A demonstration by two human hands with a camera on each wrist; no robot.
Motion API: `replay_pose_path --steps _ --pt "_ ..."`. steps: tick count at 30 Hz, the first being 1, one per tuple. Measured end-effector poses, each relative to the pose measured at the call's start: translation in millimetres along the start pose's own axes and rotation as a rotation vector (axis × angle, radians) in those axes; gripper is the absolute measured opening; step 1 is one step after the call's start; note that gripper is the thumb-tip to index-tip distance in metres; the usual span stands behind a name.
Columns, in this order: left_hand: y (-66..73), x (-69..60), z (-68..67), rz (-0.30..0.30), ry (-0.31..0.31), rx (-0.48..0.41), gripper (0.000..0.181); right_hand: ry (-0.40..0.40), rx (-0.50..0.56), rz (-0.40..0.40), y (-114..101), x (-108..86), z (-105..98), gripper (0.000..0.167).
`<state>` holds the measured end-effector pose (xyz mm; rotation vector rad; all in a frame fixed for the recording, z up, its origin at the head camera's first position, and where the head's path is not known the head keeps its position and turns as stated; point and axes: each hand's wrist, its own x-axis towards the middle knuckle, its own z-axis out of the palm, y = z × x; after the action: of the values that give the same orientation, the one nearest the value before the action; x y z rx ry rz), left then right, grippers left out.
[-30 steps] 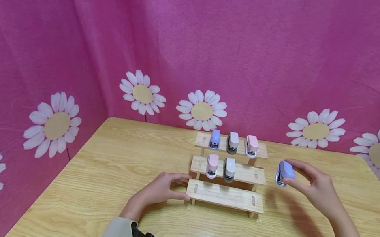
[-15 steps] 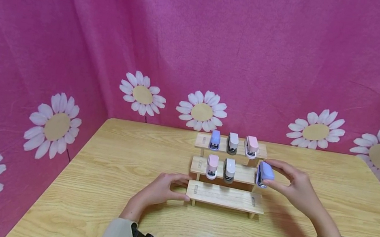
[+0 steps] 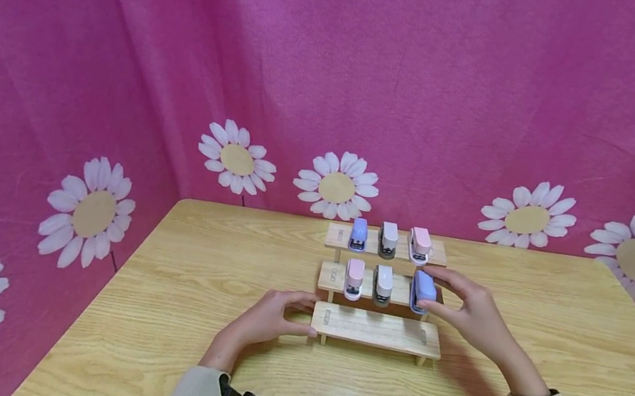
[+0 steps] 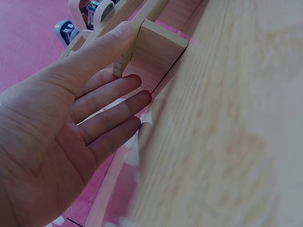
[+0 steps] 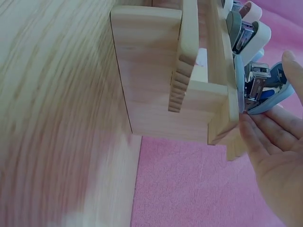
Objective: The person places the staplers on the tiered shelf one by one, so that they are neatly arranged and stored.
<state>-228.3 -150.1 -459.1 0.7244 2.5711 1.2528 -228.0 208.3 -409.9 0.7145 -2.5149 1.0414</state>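
A small purple stapler (image 3: pixel 423 290) sits at the right end of the middle tier of a wooden three-step stand (image 3: pixel 378 329). My right hand (image 3: pixel 475 317) pinches it between thumb and fingers; in the right wrist view, the stapler (image 5: pixel 258 85) is on or just at the shelf plank. My left hand (image 3: pixel 269 317) holds the left end of the bottom tier, thumb at its front and index finger behind the plank (image 4: pixel 125 52). Left of the purple stapler on the middle tier stand a white stapler (image 3: pixel 383 284) and a pink stapler (image 3: pixel 354 279).
Across the top tier stand a purple stapler (image 3: pixel 358 234), a white-and-grey stapler (image 3: pixel 388 239) and a pink stapler (image 3: pixel 419 245). The stand rests on a wood-grain table (image 3: pixel 210 257). Behind and left hangs a magenta curtain (image 3: pixel 408 88) with printed daisies.
My right hand has carried the purple stapler leftward from beside the stand to the middle tier's right end. The left hand has stayed at the bottom tier.
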Motion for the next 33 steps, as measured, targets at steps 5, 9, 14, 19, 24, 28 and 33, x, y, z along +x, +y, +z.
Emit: replay_pose_path --steps 5,9,14,19,24,28,33 --pt "-0.3 -0.3 0.1 -0.003 0.001 0.005 0.060 -0.003 0.019 0.006 -2 1.2 4 0.050" --pt "-0.6 -0.5 0.4 0.001 -0.001 0.011 0.060 -0.009 0.050 0.014 -4 1.3 6 0.048" --pt "-0.7 -1.4 0.4 0.002 -0.001 0.009 0.061 -0.022 0.068 0.066 -4 1.5 8 0.048" --pt "-0.6 -1.7 -0.1 0.005 0.001 0.011 0.060 -0.024 0.080 0.100 -5 2.3 11 0.047" --pt "-0.5 -2.0 -1.0 0.004 -0.001 0.021 0.060 -0.027 0.099 0.125 -5 3.0 13 0.046" --pt "-1.0 -2.3 -1.9 0.010 0.000 0.027 0.060 -0.033 0.090 0.140 -8 3.3 13 0.046" --pt "-2.2 -2.6 -1.8 0.006 -0.001 0.024 0.059 -0.044 0.064 0.137 -12 4.0 13 0.047"
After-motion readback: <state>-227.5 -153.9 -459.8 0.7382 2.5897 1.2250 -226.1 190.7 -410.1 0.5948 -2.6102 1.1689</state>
